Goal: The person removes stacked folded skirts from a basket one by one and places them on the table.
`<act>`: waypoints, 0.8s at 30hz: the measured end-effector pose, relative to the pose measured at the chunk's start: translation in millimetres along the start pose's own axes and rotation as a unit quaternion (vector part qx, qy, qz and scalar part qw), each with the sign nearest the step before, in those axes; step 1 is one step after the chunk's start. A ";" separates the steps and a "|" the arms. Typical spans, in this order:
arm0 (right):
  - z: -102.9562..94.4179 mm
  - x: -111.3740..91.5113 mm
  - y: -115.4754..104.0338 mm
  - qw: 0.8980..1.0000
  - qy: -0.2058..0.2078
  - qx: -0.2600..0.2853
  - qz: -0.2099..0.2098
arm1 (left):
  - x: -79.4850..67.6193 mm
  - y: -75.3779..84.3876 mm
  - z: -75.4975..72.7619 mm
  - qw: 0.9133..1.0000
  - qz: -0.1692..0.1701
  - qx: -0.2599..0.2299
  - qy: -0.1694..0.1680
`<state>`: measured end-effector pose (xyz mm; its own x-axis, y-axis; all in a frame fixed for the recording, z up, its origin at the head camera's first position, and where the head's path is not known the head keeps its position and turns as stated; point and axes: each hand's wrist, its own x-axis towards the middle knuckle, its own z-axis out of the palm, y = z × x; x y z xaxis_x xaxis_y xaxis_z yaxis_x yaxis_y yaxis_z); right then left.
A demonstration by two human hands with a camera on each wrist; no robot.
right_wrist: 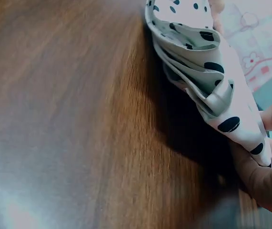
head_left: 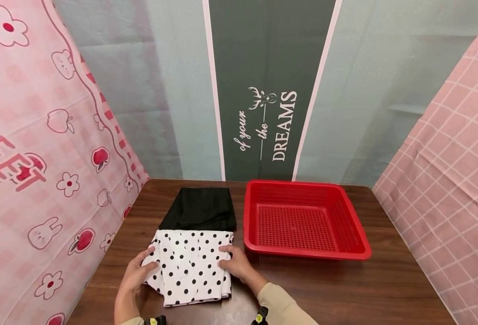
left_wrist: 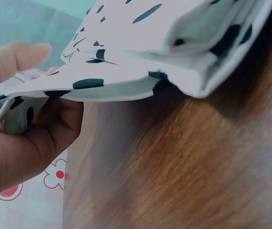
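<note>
A white cloth with black polka dots (head_left: 194,266), folded into several layers, lies at the front left of the table. My left hand (head_left: 136,269) grips its left edge, with fingers curled under the fabric and the thumb above, as the left wrist view shows. At the opposite edge my right hand (head_left: 235,262) pinches the cloth between thumb and fingers. In the right wrist view the layered folds (right_wrist: 212,81) stand a little off the table near that hand. Just behind the dotted cloth lies a folded black cloth (head_left: 204,210).
A red plastic basket (head_left: 308,253) with a mesh bottom stands to the right on the brown wooden table (head_left: 324,289). Patterned pink cloth hangs at the left (head_left: 60,180) and right (head_left: 442,171). A grey-green curtain (head_left: 174,90) closes off the back.
</note>
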<state>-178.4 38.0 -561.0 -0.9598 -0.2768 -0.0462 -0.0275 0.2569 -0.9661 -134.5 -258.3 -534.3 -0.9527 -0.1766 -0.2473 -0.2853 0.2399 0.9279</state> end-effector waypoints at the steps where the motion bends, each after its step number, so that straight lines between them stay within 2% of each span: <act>1: 1.2 1.6 1.0 1.000 0.003 -0.002 0.003 | 1.3 -0.1 -1.2 1.000 0.000 0.005 -0.004; 6: 7.2 10.4 4.1 1.000 0.014 -0.022 0.004 | 9.3 -0.5 -6.8 0.999 0.002 0.032 -0.018; 15: 12.9 22.5 7.8 0.999 0.025 -0.028 -0.005 | 23.2 -1.9 -14.9 0.999 -0.006 0.037 -0.022; 24: 12.6 27.0 7.8 0.999 0.028 -0.038 0.011 | 29.6 -4.5 -14.8 0.999 -0.009 0.030 -0.020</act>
<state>-201.0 20.9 -573.0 -0.9744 -0.2190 -0.0512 -0.0252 0.3327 -0.9427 -159.9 -278.7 -541.6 -0.9505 -0.1425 -0.2761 -0.3070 0.2941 0.9051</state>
